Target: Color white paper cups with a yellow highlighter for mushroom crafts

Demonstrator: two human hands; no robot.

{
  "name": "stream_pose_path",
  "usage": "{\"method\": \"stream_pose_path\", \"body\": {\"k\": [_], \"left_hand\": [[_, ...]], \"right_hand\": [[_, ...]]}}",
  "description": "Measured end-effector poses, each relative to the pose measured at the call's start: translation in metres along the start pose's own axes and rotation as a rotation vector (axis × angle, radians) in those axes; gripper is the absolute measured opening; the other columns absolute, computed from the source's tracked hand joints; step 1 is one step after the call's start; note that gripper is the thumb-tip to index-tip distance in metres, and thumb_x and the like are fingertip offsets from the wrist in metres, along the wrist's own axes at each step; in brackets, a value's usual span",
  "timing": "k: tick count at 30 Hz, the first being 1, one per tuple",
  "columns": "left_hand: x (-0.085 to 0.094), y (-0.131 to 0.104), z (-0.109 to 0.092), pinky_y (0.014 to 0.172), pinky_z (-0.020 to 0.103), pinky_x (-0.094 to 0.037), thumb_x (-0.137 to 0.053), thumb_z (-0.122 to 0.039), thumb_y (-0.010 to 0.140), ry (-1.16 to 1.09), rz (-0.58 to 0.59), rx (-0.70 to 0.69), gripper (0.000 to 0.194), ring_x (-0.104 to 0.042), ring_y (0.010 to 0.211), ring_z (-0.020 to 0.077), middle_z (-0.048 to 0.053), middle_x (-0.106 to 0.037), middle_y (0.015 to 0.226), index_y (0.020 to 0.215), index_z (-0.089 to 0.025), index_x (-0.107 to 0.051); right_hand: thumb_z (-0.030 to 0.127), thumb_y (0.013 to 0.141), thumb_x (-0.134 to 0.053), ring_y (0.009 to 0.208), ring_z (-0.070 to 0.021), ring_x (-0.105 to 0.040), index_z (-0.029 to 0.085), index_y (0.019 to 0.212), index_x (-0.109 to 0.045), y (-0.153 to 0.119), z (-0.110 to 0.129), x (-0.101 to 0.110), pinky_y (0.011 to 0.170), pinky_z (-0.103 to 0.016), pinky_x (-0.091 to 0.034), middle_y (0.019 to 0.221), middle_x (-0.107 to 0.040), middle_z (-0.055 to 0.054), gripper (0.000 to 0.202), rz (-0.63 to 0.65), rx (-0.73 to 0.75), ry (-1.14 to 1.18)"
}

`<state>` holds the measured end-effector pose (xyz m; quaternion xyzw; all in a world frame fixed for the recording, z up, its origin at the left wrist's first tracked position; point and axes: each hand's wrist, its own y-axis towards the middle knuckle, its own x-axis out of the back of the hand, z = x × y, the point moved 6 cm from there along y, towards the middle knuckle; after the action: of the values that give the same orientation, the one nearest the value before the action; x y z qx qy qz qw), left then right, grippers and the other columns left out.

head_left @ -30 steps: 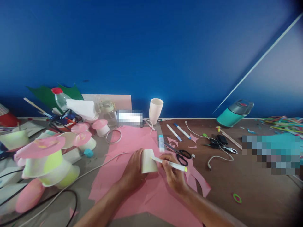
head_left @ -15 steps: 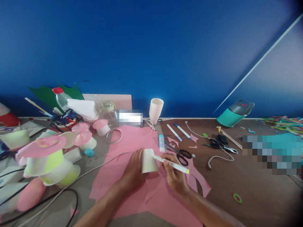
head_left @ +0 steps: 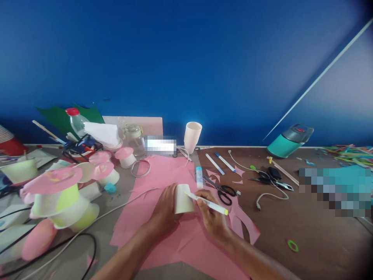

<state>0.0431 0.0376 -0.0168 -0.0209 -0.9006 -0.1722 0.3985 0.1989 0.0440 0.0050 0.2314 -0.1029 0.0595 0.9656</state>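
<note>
A pale paper cup is tipped over above the pink paper, held at its left side by my left hand. In my right hand is a white marker with a yellow end, and its tip touches or nearly touches the cup's side. The fingers of my right hand are closed round the marker. Just beyond that hand lie black-handled scissors and a glue stick.
Paper cups with pink tops crowd the left side, near a white cable. At the back stand a glass jar and a tall white cup. Two markers, a teal bottle and a green ring lie to the right.
My right hand and the marker have shifted slightly to the left and the marker's angle has changed a little. My left hand and the cup stay almost in place.
</note>
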Motion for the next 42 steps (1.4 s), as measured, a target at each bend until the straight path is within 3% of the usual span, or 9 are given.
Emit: {"method": "stream_pose_path", "body": {"k": [8,18,26,35,42], "left_hand": [[-0.003,-0.001,0.002,0.095,0.052,-0.043,-0.054,-0.017,0.075,0.004,-0.009,-0.052,0.063,-0.05,0.115,0.0319,0.019,-0.049,0.125,0.132,-0.015,-0.027],[-0.002,-0.001,0.003,0.096,0.051,-0.043,-0.059,-0.02,0.072,-0.033,-0.032,0.001,0.065,-0.051,0.117,0.0324,0.019,-0.051,0.126,0.131,-0.016,-0.033],[0.0,0.001,0.0,0.091,0.049,-0.046,-0.057,-0.02,0.072,-0.025,-0.024,-0.014,0.06,-0.054,0.11,0.0314,0.019,-0.053,0.121,0.128,-0.013,-0.035],[-0.002,0.001,0.002,0.096,0.052,-0.042,-0.058,-0.018,0.071,-0.002,-0.017,-0.018,0.064,-0.05,0.117,0.0331,0.019,-0.05,0.126,0.13,-0.016,-0.032],[0.001,0.003,-0.002,0.095,0.052,-0.043,-0.058,-0.02,0.073,-0.047,0.004,0.022,0.061,-0.05,0.116,0.0334,0.021,-0.051,0.125,0.128,-0.012,-0.035]], "right_hand": [[0.032,0.091,-0.047,0.067,-0.0155,-0.056,0.019,0.092,-0.058,0.001,0.006,0.0,0.06,-0.026,-0.046,0.077,-0.06,-0.003,0.017,0.029,0.029,-0.029],[0.03,0.092,-0.044,0.067,-0.016,-0.055,0.02,0.087,-0.058,0.001,0.008,0.005,0.06,-0.027,-0.045,0.074,-0.059,-0.002,0.017,-0.021,0.024,-0.021],[0.031,0.092,-0.045,0.064,-0.0152,-0.054,0.02,0.087,-0.058,0.0,0.01,0.004,0.057,-0.026,-0.044,0.071,-0.058,-0.002,0.018,0.009,0.02,0.001],[0.041,0.092,-0.042,0.056,-0.0137,-0.047,0.022,0.084,-0.057,0.0,0.003,0.013,0.051,-0.026,-0.039,0.065,-0.051,0.001,0.026,-0.141,-0.06,0.063],[0.038,0.094,-0.041,0.055,-0.0126,-0.045,0.021,0.085,-0.056,-0.004,0.008,0.007,0.049,-0.025,-0.037,0.064,-0.049,0.001,0.024,-0.046,-0.024,0.08]]}}
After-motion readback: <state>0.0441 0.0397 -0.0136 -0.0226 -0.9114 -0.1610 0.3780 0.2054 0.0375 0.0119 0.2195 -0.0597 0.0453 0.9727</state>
